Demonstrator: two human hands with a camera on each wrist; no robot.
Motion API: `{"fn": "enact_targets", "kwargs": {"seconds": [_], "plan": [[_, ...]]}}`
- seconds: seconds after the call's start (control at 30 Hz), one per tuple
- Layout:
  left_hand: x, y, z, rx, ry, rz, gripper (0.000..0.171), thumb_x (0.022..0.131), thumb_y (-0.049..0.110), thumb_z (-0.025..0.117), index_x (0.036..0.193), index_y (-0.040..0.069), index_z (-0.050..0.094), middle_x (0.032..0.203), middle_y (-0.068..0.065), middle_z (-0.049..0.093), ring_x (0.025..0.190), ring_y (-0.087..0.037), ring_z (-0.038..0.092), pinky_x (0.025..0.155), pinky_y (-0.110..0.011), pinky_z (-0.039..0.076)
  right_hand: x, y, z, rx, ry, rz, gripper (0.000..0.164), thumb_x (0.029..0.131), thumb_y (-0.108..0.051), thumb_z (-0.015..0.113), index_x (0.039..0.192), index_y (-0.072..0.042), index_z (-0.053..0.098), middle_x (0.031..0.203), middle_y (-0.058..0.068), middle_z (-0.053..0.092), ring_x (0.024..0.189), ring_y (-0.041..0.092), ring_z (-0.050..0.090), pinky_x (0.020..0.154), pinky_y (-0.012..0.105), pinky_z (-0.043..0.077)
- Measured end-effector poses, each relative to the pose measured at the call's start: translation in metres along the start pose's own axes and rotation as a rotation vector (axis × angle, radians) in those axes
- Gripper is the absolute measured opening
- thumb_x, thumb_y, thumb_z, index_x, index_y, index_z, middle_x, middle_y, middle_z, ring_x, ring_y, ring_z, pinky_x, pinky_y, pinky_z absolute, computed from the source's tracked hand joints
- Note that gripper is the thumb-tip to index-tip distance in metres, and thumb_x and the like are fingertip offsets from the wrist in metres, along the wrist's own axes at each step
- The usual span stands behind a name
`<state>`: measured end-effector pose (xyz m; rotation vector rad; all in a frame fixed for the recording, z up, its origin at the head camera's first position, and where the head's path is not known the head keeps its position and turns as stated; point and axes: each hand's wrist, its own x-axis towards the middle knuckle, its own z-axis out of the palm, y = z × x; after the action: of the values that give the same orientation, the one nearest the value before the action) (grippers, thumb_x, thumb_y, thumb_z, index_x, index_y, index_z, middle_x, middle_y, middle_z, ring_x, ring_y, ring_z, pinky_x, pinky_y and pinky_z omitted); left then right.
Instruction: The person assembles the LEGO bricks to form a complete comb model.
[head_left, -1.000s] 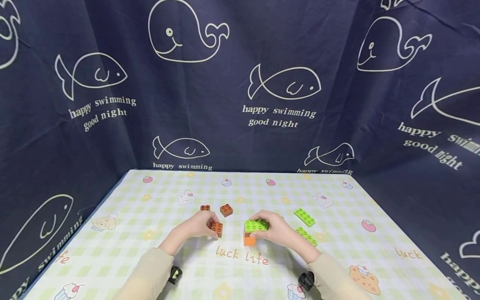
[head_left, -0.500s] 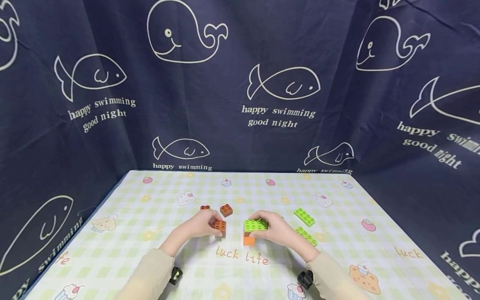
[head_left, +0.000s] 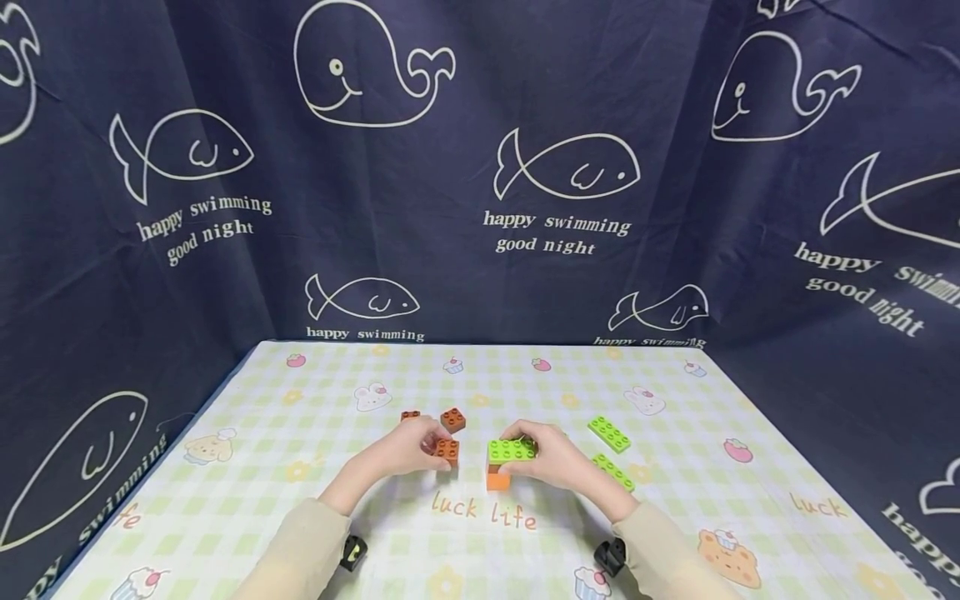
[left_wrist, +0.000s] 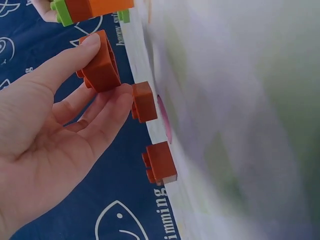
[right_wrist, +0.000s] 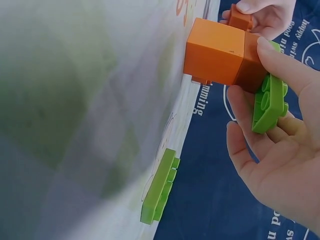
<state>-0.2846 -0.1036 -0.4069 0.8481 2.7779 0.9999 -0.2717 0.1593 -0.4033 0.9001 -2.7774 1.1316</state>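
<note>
My left hand (head_left: 408,446) pinches a reddish-brown toy building brick (head_left: 447,451) between thumb and fingertips. In the left wrist view that brick (left_wrist: 102,65) is held off the tablecloth, with its hollow underside partly showing. My right hand (head_left: 553,457) grips a small stack: an orange block (right_wrist: 215,50) at the bottom, a brown brick (right_wrist: 252,62) in the middle and a bright green studded brick (head_left: 512,451) across the top. The green one overhangs towards the right palm. A gap separates the held brown brick from the stack.
Two more brown bricks, a near one (head_left: 452,420) and a partly hidden one (head_left: 410,415), lie behind my left hand. Beyond my right hand are two green bricks, one farther (head_left: 609,433) and one nearer (head_left: 613,472). A checked cloth (head_left: 480,550) covers the table; dark printed curtains surround it.
My left hand has moved right with the brown brick, closer to the stack. The right hand and its stack have hardly moved.
</note>
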Motion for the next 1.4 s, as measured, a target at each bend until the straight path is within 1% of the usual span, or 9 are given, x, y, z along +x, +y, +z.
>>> {"fn": "enact_targets", "kwargs": {"seconds": [0.13, 0.23, 0.37, 0.6, 0.87, 1.0, 1.2, 1.27, 1.4], "plan": [[0.001, 0.004, -0.001, -0.038, 0.001, 0.023, 0.04, 0.075, 0.019, 0.078, 0.107, 0.001, 0.062, 0.095, -0.004, 0.064, 0.085, -0.014, 0.059, 0.075, -0.026, 0.053, 0.0, 0.001, 0.0, 0.006, 0.002, 0.004, 0.037, 0.072, -0.038, 0.078, 0.101, -0.019, 0.064, 0.097, -0.006, 0.067, 0.094, 0.014, 0.061, 0.089, 0.035, 0.048], [0.002, 0.007, -0.002, -0.054, 0.002, 0.034, 0.039, 0.075, 0.02, 0.078, 0.106, 0.003, 0.062, 0.094, -0.003, 0.064, 0.085, -0.014, 0.059, 0.075, -0.025, 0.053, 0.001, 0.001, 0.0, 0.001, 0.005, -0.002, 0.037, 0.072, -0.038, 0.078, 0.101, -0.019, 0.064, 0.097, -0.006, 0.067, 0.094, 0.014, 0.061, 0.089, 0.035, 0.049], [0.002, 0.01, -0.003, -0.056, 0.007, 0.045, 0.036, 0.076, 0.022, 0.078, 0.104, 0.006, 0.062, 0.095, -0.001, 0.065, 0.086, -0.013, 0.059, 0.076, -0.026, 0.053, 0.001, 0.002, 0.001, -0.009, 0.007, -0.019, 0.037, 0.073, -0.037, 0.077, 0.101, -0.017, 0.064, 0.098, -0.005, 0.067, 0.094, 0.015, 0.062, 0.089, 0.035, 0.049], [0.002, 0.016, -0.002, -0.056, 0.028, 0.072, 0.035, 0.077, 0.023, 0.077, 0.104, 0.006, 0.063, 0.093, 0.001, 0.064, 0.086, -0.013, 0.058, 0.076, -0.026, 0.052, 0.001, 0.002, 0.001, -0.006, 0.001, -0.028, 0.037, 0.073, -0.037, 0.077, 0.101, -0.016, 0.065, 0.099, -0.004, 0.068, 0.093, 0.014, 0.061, 0.087, 0.032, 0.049], [0.002, 0.023, -0.003, -0.1, 0.035, 0.084, 0.032, 0.078, 0.023, 0.076, 0.103, 0.008, 0.063, 0.094, 0.0, 0.063, 0.088, -0.014, 0.059, 0.078, -0.027, 0.053, 0.001, 0.001, 0.001, -0.005, 0.003, -0.025, 0.037, 0.073, -0.036, 0.078, 0.101, -0.015, 0.065, 0.099, -0.002, 0.068, 0.093, 0.015, 0.062, 0.086, 0.031, 0.049], [0.003, 0.027, -0.003, -0.1, 0.043, 0.098, 0.031, 0.079, 0.024, 0.076, 0.102, 0.009, 0.063, 0.093, 0.001, 0.063, 0.087, -0.013, 0.059, 0.077, -0.024, 0.053, 0.0, 0.0, 0.001, 0.002, 0.007, -0.015, 0.036, 0.073, -0.034, 0.078, 0.101, -0.016, 0.065, 0.1, -0.003, 0.068, 0.095, 0.015, 0.062, 0.089, 0.033, 0.049], [0.005, 0.032, -0.002, -0.096, 0.053, 0.088, 0.033, 0.079, 0.027, 0.075, 0.105, 0.011, 0.063, 0.096, 0.002, 0.063, 0.089, -0.012, 0.06, 0.079, -0.022, 0.053, 0.0, 0.0, 0.001, 0.023, 0.003, 0.001, 0.036, 0.073, -0.033, 0.078, 0.102, -0.017, 0.065, 0.101, -0.003, 0.068, 0.098, 0.016, 0.062, 0.092, 0.039, 0.048], [0.006, 0.033, -0.002, -0.095, 0.056, 0.093, 0.033, 0.08, 0.028, 0.075, 0.105, 0.011, 0.063, 0.096, 0.002, 0.063, 0.089, -0.012, 0.06, 0.08, -0.023, 0.053, 0.0, 0.0, 0.001, 0.023, 0.006, -0.004, 0.035, 0.073, -0.032, 0.078, 0.102, -0.017, 0.065, 0.1, -0.003, 0.068, 0.097, 0.017, 0.062, 0.091, 0.038, 0.049], [0.007, 0.036, -0.002, -0.094, 0.055, 0.106, 0.033, 0.079, 0.029, 0.075, 0.105, 0.011, 0.063, 0.096, 0.002, 0.063, 0.087, -0.011, 0.061, 0.08, -0.024, 0.053, 0.001, 0.001, 0.002, 0.008, 0.009, -0.011, 0.033, 0.074, -0.03, 0.078, 0.101, -0.016, 0.065, 0.098, -0.003, 0.069, 0.093, 0.015, 0.062, 0.087, 0.034, 0.049]]}}
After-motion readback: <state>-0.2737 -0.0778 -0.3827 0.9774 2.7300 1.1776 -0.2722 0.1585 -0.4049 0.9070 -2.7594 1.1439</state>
